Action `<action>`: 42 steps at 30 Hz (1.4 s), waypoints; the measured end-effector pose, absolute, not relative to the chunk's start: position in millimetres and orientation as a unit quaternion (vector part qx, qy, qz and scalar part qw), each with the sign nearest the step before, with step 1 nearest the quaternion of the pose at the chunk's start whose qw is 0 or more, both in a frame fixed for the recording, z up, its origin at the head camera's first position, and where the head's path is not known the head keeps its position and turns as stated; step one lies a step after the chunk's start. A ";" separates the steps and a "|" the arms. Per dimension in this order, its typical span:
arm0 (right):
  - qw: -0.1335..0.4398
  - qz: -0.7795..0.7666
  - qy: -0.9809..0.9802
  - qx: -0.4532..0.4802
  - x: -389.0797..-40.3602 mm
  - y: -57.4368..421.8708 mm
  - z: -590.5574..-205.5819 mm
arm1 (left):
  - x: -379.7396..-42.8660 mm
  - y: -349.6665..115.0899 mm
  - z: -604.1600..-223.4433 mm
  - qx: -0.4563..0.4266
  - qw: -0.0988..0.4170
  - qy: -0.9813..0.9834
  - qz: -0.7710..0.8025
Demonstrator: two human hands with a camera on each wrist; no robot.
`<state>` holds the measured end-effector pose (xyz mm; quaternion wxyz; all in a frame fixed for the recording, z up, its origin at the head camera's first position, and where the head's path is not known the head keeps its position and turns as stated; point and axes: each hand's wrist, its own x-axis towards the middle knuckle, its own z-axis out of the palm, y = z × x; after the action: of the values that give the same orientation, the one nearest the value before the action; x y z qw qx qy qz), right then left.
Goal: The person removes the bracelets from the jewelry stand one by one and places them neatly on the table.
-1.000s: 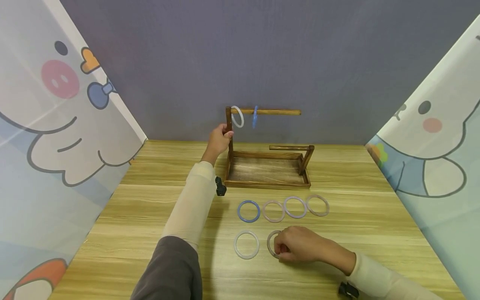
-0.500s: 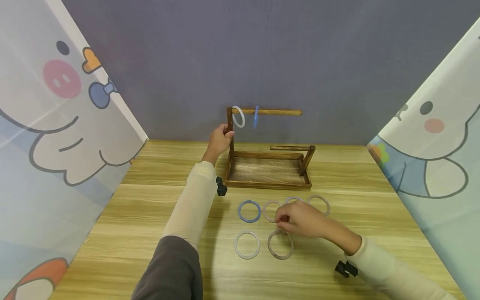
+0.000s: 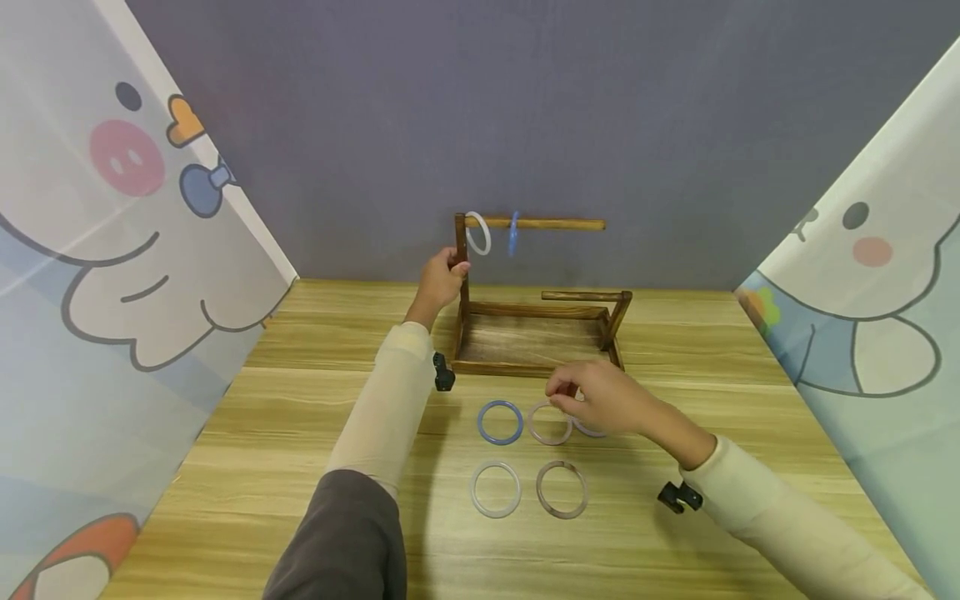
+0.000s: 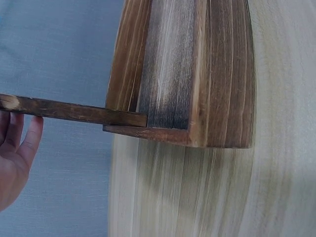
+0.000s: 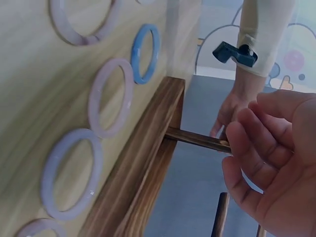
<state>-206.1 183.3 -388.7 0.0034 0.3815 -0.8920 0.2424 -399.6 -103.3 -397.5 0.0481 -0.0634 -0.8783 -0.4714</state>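
Note:
My left hand point(image 3: 439, 285) grips the tall post point(image 3: 461, 237) of a dark wooden bangle rack, thumb in front and fingers behind. A white bangle point(image 3: 487, 245) and a blue bangle point(image 3: 513, 236) hang on its upper rod point(image 3: 558, 224). My right hand point(image 3: 603, 400), fingers loosely curled and holding nothing, is over the rack's front edge. Beneath or beside it lie a blue bangle point(image 3: 500, 442), a pink bangle point(image 3: 550, 443), a lavender bangle point(image 5: 48, 182) and another pale bangle point(image 5: 42, 223), hidden in the head view. Nearer me lie a whitish bangle point(image 3: 474, 492) and a brownish bangle point(image 3: 563, 515).
A lower rod point(image 3: 577, 296) extends leftward from the short right post point(image 3: 617, 317), above the rack's tray point(image 3: 525, 333). Behind the wood-grain table point(image 3: 322, 400) stands a grey wall point(image 3: 360, 150). Cartoon-printed panels point(image 3: 97, 233) flank both sides.
My right hand has left the brownish bangle, which stays on the table, and moved forward past the bangle row toward the rack. My left hand keeps its grip on the post.

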 end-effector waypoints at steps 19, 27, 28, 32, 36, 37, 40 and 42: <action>0.091 0.284 -0.911 0.285 -245.8 160.5 -350.0 | -402.4 -101.2 -397.4 -0.068 0.065 -0.879 -0.467; 0.106 0.316 -0.910 0.248 -261.2 153.7 -339.6 | -402.8 -100.4 -397.1 -0.068 0.064 -0.876 -0.473; 0.111 0.316 -0.910 0.244 -262.5 153.3 -338.8 | -402.8 -100.1 -396.6 -0.069 0.064 -0.876 -0.472; 0.122 0.321 -0.909 0.235 -265.6 152.2 -336.0 | -402.8 -99.8 -395.4 -0.071 0.062 -0.877 -0.471; 0.115 0.324 -0.911 0.228 -267.0 151.1 -334.6 | -402.0 -99.8 -395.4 -0.073 0.060 -0.877 -0.471; 0.113 0.323 -0.912 0.227 -267.6 150.9 -334.7 | -401.6 -100.0 -395.5 -0.073 0.060 -0.876 -0.473; 0.110 0.321 -0.914 0.224 -269.9 150.1 -335.4 | -400.3 -101.2 -396.9 -0.070 0.061 -0.875 -0.475; 0.110 0.324 -0.914 0.219 -271.8 149.6 -336.0 | -399.8 -102.1 -398.5 -0.068 0.062 -0.875 -0.475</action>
<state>-271.8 149.6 -336.0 0.1105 0.2191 -0.9136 0.3243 -399.8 -102.1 -398.5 0.0615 -0.0683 -0.8750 -0.4752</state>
